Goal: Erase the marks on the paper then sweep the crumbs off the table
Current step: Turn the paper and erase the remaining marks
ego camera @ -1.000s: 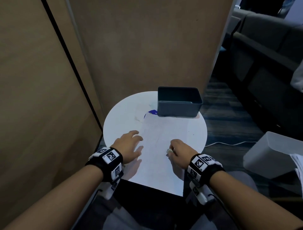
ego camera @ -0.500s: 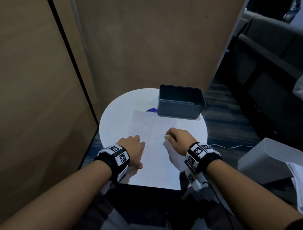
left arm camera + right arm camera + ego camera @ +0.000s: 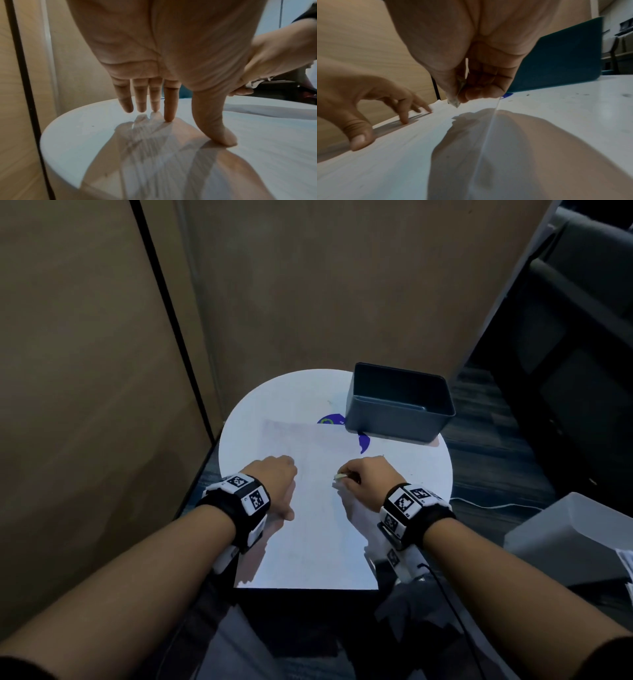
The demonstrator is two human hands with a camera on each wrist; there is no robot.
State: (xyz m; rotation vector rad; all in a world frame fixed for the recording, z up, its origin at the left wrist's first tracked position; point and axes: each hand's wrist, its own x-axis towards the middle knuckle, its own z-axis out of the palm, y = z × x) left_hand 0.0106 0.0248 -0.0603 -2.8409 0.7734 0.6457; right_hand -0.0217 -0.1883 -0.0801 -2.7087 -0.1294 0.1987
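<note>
A white sheet of paper (image 3: pixel 315 508) lies on the round white table (image 3: pixel 274 398), its near edge hanging past the table's front. My left hand (image 3: pixel 279 484) rests on the paper's left side with straight fingers (image 3: pixel 169 108) and thumb pressing down. My right hand (image 3: pixel 368 479) pinches a small whitish eraser (image 3: pixel 340 476) between thumb and fingers, its tip (image 3: pixel 454 102) just above or touching the paper. Faint marks show on the sheet. A few dark crumbs (image 3: pixel 528 95) lie on the table right of the paper.
A dark teal bin (image 3: pixel 399 402) stands at the table's back right, over a blue sticker (image 3: pixel 330 419). A tan partition wall (image 3: pixel 308 285) rises close behind and to the left. A pale grey bin (image 3: pixel 568 539) sits on the floor at right, with a white cable (image 3: pixel 493 505).
Both hands moved forward over the paper, the right one carrying the eraser further up the sheet. The camera tilted, bringing the table lower in view.
</note>
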